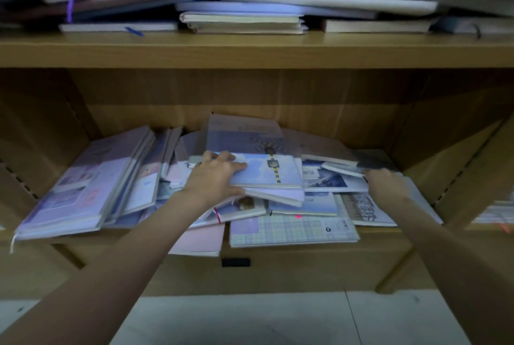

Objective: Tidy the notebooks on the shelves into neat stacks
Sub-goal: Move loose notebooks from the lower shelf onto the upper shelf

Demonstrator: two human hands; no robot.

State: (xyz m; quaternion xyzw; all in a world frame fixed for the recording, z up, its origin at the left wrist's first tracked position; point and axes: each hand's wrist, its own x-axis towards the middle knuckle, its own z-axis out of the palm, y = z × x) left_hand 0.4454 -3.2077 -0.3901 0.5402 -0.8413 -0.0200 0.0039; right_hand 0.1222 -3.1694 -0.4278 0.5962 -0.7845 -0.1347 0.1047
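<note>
Barely begun, by the look of it. Lower shelf [389, 236] heaped with notebooks lying every way: a leaning batch [83, 186] slumped at nine o'clock, a plaid-covered notebook [292, 229] jutting past the front edge at six o'clock, a pink one [200, 241] overhanging just beside it. Left hand [214, 177] at the middle of the heap, fingers on top and thumb curled under the near edge of a pale blue notebook [267, 170], gripping it together with perhaps one or two beneath. Right hand [385, 184] at three o'clock, blurred, reaching in among the notebooks on that side; cannot tell whether closed round anything. Upper shelf [250, 49] at twelve o'clock equally untidy, thick books [242, 21] piled askew and overlapping. No squared stack visible anywhere on either shelf. Left to do, judging from this: nearly everything, with gathering, aligning and stacking on both levels.
</note>
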